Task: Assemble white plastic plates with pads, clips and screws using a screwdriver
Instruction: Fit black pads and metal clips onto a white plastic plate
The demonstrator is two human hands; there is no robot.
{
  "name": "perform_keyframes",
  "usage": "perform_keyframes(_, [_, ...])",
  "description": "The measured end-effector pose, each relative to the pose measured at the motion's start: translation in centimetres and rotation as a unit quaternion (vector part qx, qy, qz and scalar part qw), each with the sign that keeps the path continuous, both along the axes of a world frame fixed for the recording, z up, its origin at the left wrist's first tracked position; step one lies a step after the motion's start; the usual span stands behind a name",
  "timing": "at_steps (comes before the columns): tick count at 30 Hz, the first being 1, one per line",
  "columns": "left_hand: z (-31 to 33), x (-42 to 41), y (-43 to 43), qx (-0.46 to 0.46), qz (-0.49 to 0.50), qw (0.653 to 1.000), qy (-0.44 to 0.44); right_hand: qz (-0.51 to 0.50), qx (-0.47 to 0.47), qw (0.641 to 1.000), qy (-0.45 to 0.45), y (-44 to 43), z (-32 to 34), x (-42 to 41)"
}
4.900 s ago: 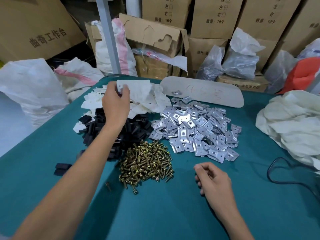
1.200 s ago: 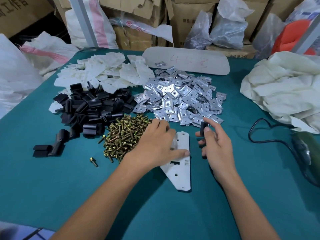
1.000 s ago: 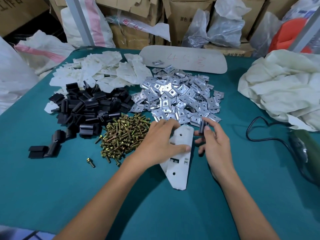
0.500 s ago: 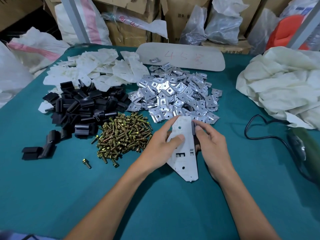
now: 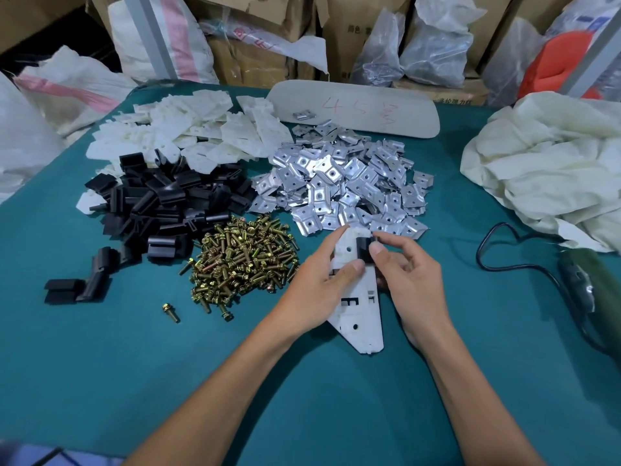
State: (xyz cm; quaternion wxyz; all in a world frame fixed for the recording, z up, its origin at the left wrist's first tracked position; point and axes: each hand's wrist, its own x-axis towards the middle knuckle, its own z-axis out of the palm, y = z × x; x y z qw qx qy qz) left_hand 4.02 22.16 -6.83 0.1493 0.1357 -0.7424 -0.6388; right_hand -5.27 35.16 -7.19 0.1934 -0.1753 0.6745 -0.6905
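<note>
The white plate lies centre-scene, long axis near-to-far. The left hand grips its left edge. The right hand pinches the black pad against the far right edge; seating likely runs leftward.

Storeroom work corner, teal-covered table

Table under a flat teal-green cover, filling the foreground. Behind its far edge are stacked brown cardboard boxes printed with black characters, some torn open. White woven sacks with pink stripes sit at left, and filmy plastic bags slump against the boxes. A grey metal post rises at upper left. At upper right is an orange-red object, and a cream cloth heap lies on the table's right side. Light soft and even.
</note>
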Motion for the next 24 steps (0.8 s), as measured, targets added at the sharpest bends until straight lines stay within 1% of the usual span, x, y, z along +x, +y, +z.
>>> perform_keyframes(3, [-0.3, 0.0, -0.2, -0.008, -0.001, 1.000, -0.016, 0.009, -0.011, 1.000, -0.024, 0.1, 0.0, -0.3])
perform_keyframes(6, [-0.1, 0.2, -0.1, -0.030, -0.005, 0.999, -0.040, 0.005, -0.014, 1.000, -0.023, 0.2, -0.2, -0.5])
perform_keyframes(7, [0.3, 0.3, -0.3, -0.065, 0.011, 0.997, -0.047, -0.001, -0.013, 1.000, -0.021, 0.2, -0.2, -0.5])
perform_keyframes(8, [0.8, 0.4, -0.6, -0.121, 0.035, 0.991, -0.054, -0.007, -0.008, 1.000, -0.018, 0.1, -0.3, -0.6])
perform_keyframes(10, [1.9, 0.7, -1.9, -0.220, 0.090, 0.970, -0.050, -0.020, 0.027, 0.999, 0.002, 0.2, -0.7, -0.8])
perform_keyframes(12, [3.3, 1.2, -4.0, -0.286, 0.127, 0.949, -0.042, -0.024, 0.083, 0.995, 0.050, 0.3, -1.0, -0.8])
perform_keyframes(13, [3.9, 1.5, -5.3, -0.325, 0.138, 0.934, -0.053, -0.024, 0.106, 0.991, 0.078, 0.4, -1.0, -0.6])
perform_keyframes(15, [4.7, 2.3, -8.4, -0.409, 0.150, 0.894, -0.109, -0.027, 0.126, 0.985, 0.118, 0.3, -0.9, -0.2])
perform_keyframes(18, [5.3, 3.5, -13.2, -0.461, 0.128, 0.845, -0.240, -0.025, 0.128, 0.983, 0.125, 0.0, -0.8, 0.0])
perform_keyframes(20, [5.3, 4.0, -15.5, -0.491, 0.106, 0.809, -0.307, -0.023, 0.125, 0.985, 0.118, 0.0, -0.7, -0.1])
perform_keyframes(24, [4.6, 4.1, -17.7, -0.538, 0.078, 0.765, -0.347, -0.019, 0.120, 0.987, 0.110, 0.1, -0.7, -0.1])
